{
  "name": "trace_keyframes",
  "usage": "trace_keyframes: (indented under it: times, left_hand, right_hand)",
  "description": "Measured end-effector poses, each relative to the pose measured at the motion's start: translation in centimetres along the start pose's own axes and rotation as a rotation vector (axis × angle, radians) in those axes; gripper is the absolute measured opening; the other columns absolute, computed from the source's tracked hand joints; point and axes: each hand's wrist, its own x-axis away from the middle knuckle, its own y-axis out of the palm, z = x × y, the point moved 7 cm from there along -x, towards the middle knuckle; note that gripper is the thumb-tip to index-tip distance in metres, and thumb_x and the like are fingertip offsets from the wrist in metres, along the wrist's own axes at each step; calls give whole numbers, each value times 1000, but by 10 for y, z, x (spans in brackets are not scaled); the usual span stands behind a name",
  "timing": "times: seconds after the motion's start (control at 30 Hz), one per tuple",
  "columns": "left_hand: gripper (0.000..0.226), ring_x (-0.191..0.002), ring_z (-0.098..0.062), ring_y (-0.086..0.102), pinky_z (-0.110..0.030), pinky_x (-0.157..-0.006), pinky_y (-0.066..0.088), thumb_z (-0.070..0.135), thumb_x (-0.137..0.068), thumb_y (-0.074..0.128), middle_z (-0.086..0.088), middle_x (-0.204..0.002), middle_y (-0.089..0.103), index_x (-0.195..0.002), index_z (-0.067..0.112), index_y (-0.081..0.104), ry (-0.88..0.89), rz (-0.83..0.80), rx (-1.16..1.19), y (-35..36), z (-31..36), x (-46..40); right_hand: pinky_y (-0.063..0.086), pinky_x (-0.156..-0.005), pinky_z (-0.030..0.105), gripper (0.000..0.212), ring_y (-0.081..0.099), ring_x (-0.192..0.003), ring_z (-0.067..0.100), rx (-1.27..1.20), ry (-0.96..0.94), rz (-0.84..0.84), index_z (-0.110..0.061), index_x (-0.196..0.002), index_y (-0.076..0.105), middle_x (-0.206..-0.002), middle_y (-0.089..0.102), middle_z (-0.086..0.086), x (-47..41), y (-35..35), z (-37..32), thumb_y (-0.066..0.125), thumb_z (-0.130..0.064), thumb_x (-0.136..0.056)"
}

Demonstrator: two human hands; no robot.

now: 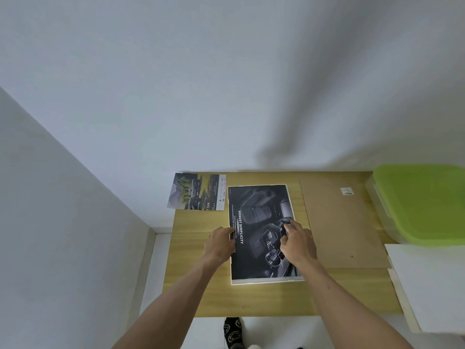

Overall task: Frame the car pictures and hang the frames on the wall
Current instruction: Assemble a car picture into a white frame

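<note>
A dark car-interior picture [259,210] reading "ROBUST SIMPLICITY" lies inside a white frame [264,282] on the wooden table [196,273]. My left hand [219,244] rests at the picture's left edge, fingers curled on it. My right hand [298,239] presses its fingertips on the picture's right side. A second car picture [197,191], green and landscape, lies flat at the table's far left corner. A brown backing board [342,222] lies flat just right of the frame.
A clear box with a green lid [422,202] stands at the far right. A white board [432,283] overhangs the table's right edge. White walls rise behind and to the left. A patterned sock [232,331] shows below the table's front edge.
</note>
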Motion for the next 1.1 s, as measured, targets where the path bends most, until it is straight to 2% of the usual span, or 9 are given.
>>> trace_keyframes:
  times: [0.2,0.37,0.47,0.57,0.67,0.73,0.83,0.93,1.1]
  left_hand:
    - [45,-108,-29,60,-41,-94,50,-1,-92,49,-13,-116,62,-134,15,58,53,-17,-9,-1,5,-5]
    - [48,-107,-28,60,-41,-94,51,0,-91,50,-11,-117,61,-135,18,56,44,-15,-25,1,4,-6]
    - [45,-100,-23,59,-36,-83,51,8,-93,52,-6,-115,55,-136,19,55,13,33,-45,0,6,2]
    - [33,-96,-19,55,-28,-71,44,19,-95,53,-4,-112,51,-128,17,58,18,149,-110,-2,20,10]
    - [30,-102,-19,54,-26,-74,43,20,-96,53,-5,-117,51,-125,14,57,100,200,-127,12,54,13]
    - [30,-102,-19,55,-31,-78,52,19,-95,54,-6,-117,52,-124,15,58,177,206,-91,29,86,11]
    - [33,-102,-24,59,-44,-82,56,19,-96,52,-6,-121,52,-129,17,56,239,127,-4,65,142,10]
    - [46,-120,-28,53,-43,-99,49,22,-96,52,-8,-137,46,-141,18,46,226,-16,16,107,191,9]
    - [59,-124,-33,50,-41,-101,45,21,-92,54,-15,-144,36,-147,12,33,-91,-141,116,160,221,2]
  right_hand:
    - [49,-101,37,43,51,-123,26,-33,25,-6,-19,-139,54,-147,46,-5,4,-7,1,54,-23,-96]
    - [51,-98,37,44,50,-124,26,-73,12,-15,-19,-140,53,-148,45,-5,7,-11,2,53,-21,-96]
    - [49,-99,35,45,51,-127,24,-153,-21,-2,-17,-142,52,-148,45,0,9,-19,8,52,-16,-97]
    - [48,-102,35,45,50,-129,23,-209,-22,33,-16,-142,51,-148,44,5,10,-34,29,53,-13,-97]
    - [49,-99,34,43,53,-126,23,-242,52,74,-15,-140,53,-145,46,6,9,-51,69,53,-16,-97]
    - [48,-97,35,44,52,-125,24,-254,131,82,-15,-140,53,-144,45,7,7,-63,101,52,-17,-97]
    - [47,-97,38,46,47,-128,27,-212,216,46,-15,-142,49,-146,41,9,3,-78,149,52,-20,-96]
    - [45,-100,40,52,43,-133,29,-176,256,-4,-15,-146,44,-148,37,11,0,-87,190,52,-21,-95]
    - [43,-102,41,54,41,-134,33,-109,259,-100,-15,-149,36,-148,36,15,-12,-91,229,49,-23,-97]
